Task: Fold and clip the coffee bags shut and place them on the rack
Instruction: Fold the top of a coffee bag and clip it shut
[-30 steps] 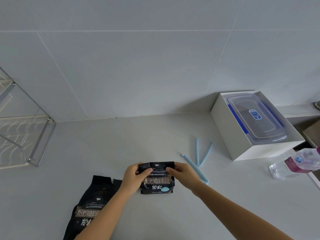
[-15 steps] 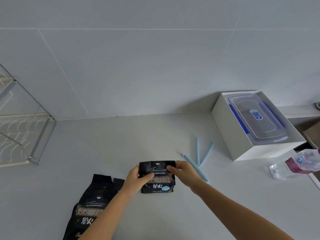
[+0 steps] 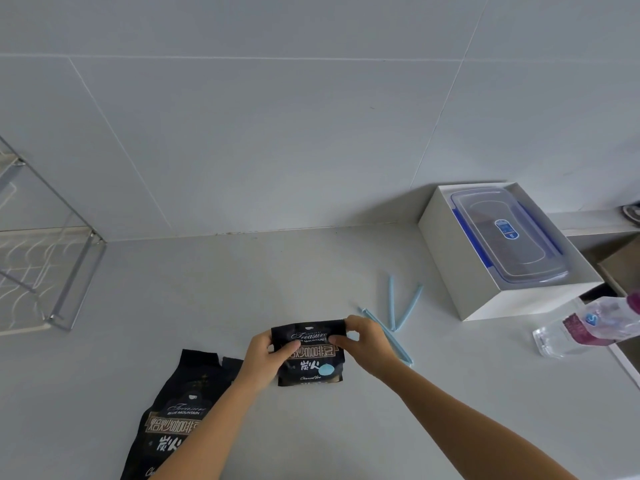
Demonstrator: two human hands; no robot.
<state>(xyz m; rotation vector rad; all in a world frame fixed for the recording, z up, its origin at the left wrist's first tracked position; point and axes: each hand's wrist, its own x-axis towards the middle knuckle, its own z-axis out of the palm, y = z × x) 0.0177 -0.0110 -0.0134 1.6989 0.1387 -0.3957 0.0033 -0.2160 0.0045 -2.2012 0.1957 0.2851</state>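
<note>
Folded black bag (image 3: 310, 355) stood on the counter; second bag (image 3: 176, 414) lay flat, open, near-left; blue clips (image 3: 398, 306) lay right; wire rack (image 3: 45, 271) far left.

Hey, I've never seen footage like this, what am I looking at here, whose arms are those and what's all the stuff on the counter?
There is no machine here. A camera worn on a person's head looks down at their own arms. The left hand and right hand pinch the top of a small black coffee bag on the grey counter. A second coffee bag lies flat at lower left. Pale blue clips lie beside the right hand. Further right are a white box holding a lidded plastic container, and a water bottle. A wire rack stands at far left.
</note>
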